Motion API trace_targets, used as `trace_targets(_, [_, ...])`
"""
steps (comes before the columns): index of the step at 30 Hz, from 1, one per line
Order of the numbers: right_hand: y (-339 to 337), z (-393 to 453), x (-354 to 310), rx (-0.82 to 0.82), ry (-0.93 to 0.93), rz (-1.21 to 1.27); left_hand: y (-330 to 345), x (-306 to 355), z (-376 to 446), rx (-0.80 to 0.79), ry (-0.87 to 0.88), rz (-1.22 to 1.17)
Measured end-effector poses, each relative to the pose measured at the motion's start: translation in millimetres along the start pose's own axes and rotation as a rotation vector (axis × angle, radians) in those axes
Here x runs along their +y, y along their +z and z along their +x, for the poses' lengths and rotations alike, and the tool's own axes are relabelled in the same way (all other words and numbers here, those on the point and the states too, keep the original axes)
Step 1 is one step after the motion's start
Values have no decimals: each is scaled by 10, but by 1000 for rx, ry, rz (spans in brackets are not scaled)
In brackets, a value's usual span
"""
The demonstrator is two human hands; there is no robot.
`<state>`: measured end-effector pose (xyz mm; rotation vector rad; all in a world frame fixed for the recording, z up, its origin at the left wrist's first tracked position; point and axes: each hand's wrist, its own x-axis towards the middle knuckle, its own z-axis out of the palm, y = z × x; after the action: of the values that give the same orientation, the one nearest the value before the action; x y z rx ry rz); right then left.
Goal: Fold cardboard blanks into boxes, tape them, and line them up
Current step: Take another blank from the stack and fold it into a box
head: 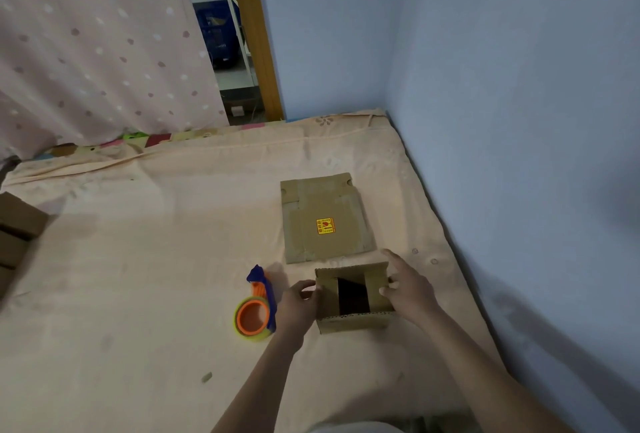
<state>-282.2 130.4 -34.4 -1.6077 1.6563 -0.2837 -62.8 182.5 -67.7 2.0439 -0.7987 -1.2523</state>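
While both hands (298, 297) (408, 289) grip it | box (353, 297) open, interior dark

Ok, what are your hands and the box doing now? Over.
Left hand and right hand gripping half-folded box, top flaps open. Tape dispenser beside left hand. Flat blank waiting behind. Nothing blocking.
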Motion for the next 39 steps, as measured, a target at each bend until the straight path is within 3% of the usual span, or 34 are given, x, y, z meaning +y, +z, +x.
trace_targets(3, [37, 16, -1, -10, -136, -86, -80, 66, -8, -154, -21, -128])
trace_targets(6, [66, 19, 44, -90, -136, -91, -128, 144, -21, -233, -93, -220])
trace_targets(13, [-34, -34, 66, -307, -84, -82, 10, 96, 14, -36, -23, -83])
trace_targets(16, [-93, -55, 144, -402, -112, -55, 1, 103, 1, -39, -50, -101])
trace_targets(24, [-52, 19, 167, -413, -102, -63, -2, 167, 25, -84, -118, -175])
trace_targets(28, [65, 108, 141, -189, -183, -182, -10, 187, 19, -140, -179, -289])
trace_targets(31, [159, 56, 142, 2, -276, -226, -21, 198, 4, -158, -206, -229])
trace_targets(36, [337, -69, 251, 175, -243, -55, -19, 125, -94, -262, -217, -314])
trace_targets(39, [372, -120, 174, 181, -201, 54, 11, 100, -115, -232, -153, -342])
